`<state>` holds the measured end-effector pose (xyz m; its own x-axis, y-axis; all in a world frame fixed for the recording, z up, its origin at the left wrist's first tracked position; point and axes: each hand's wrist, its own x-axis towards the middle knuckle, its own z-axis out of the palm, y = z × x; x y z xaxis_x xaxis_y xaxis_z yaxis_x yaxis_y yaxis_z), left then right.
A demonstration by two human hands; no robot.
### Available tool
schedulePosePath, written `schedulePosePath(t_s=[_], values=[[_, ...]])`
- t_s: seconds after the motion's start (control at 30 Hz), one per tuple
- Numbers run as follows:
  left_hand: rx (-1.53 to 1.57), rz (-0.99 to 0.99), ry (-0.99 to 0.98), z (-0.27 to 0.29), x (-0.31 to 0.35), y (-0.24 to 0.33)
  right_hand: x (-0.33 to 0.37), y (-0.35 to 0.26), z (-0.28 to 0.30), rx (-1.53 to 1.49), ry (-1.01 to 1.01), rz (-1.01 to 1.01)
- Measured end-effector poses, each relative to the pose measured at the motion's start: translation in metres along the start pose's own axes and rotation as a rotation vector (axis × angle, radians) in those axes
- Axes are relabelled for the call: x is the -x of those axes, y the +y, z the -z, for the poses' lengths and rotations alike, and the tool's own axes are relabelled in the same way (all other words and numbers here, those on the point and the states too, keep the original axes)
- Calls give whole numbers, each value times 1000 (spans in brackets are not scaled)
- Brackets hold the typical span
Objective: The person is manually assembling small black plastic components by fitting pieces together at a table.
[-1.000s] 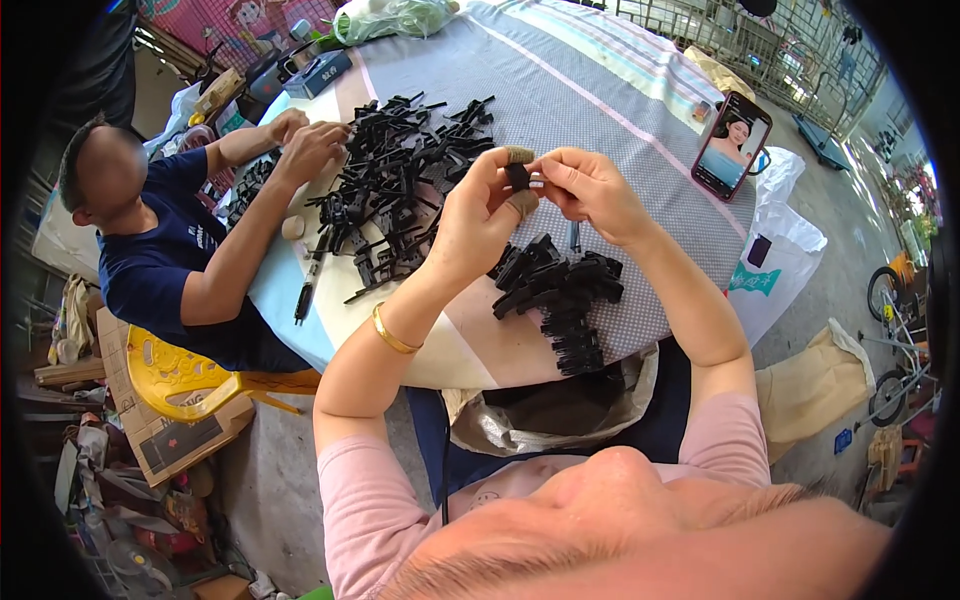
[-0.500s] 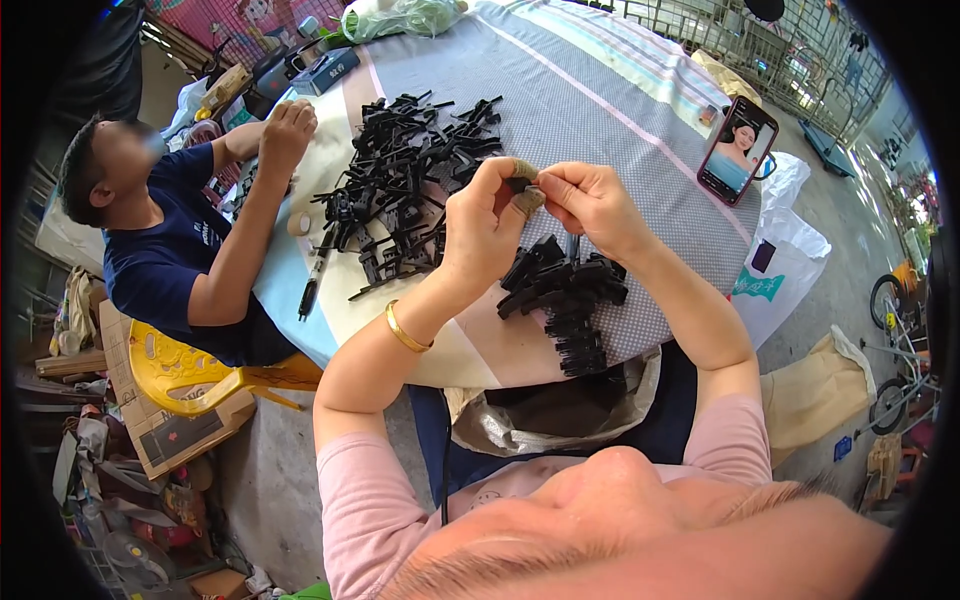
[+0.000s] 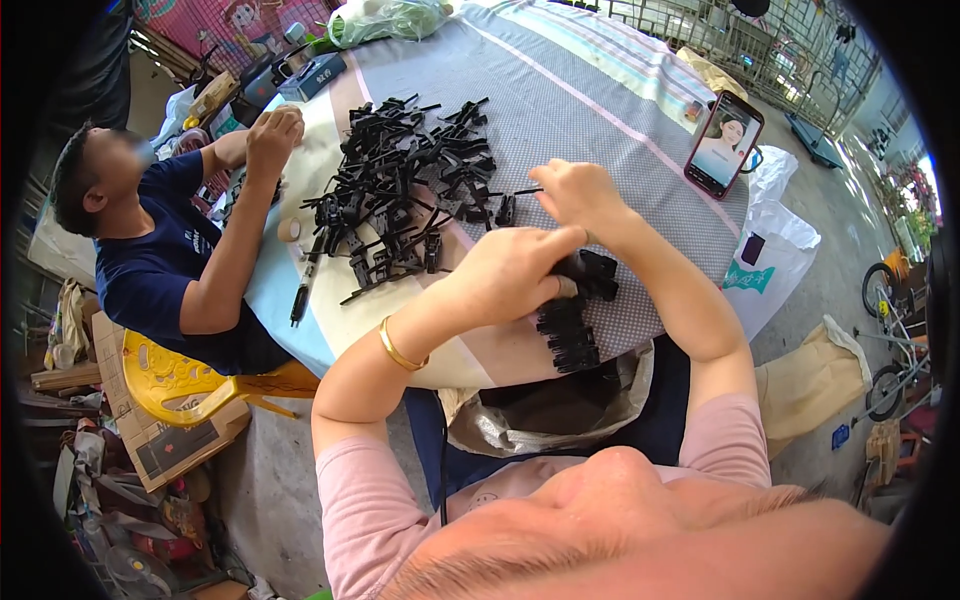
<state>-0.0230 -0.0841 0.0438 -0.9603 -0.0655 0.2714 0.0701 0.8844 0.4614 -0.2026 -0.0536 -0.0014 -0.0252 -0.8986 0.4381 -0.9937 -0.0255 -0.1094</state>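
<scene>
My right hand (image 3: 582, 203) is closed in a pinch over the middle of the table, and a thin black plastic strip (image 3: 526, 191) sticks out to the left of its fingertips. Lower down, my left hand (image 3: 512, 272) reaches over a small stack of black plastic parts (image 3: 568, 337) by the near table edge. Its fingers are curled, with a wrapping on one fingertip; what they grip, if anything, is hidden. Left of both hands spreads a large loose heap of black plastic parts (image 3: 385, 185) with thin tails.
A phone (image 3: 724, 146) stands propped at the table's right. A roll of tape (image 3: 289, 231) and a black pen (image 3: 302, 290) lie left of the heap. An open sack (image 3: 520, 436) is at my lap. A co-worker (image 3: 165, 235) sits at the left, hands raised.
My hands were together above the table and have parted. The left has come down to the small stack; the right stays up with a strip. The phone's picture differs.
</scene>
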Motion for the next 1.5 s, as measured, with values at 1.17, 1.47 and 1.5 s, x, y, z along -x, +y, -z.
schedulePosePath(t_s=[1.17, 1.47, 1.5], values=[[617, 156, 603, 3, -16, -41, 4, -18, 46, -943, 188, -83], [733, 107, 515, 1, -13, -37, 4, -24, 39, -1282, 64, -160], [666, 116, 488, 2, -13, -35, 5, -23, 40, -1322, 47, -184]])
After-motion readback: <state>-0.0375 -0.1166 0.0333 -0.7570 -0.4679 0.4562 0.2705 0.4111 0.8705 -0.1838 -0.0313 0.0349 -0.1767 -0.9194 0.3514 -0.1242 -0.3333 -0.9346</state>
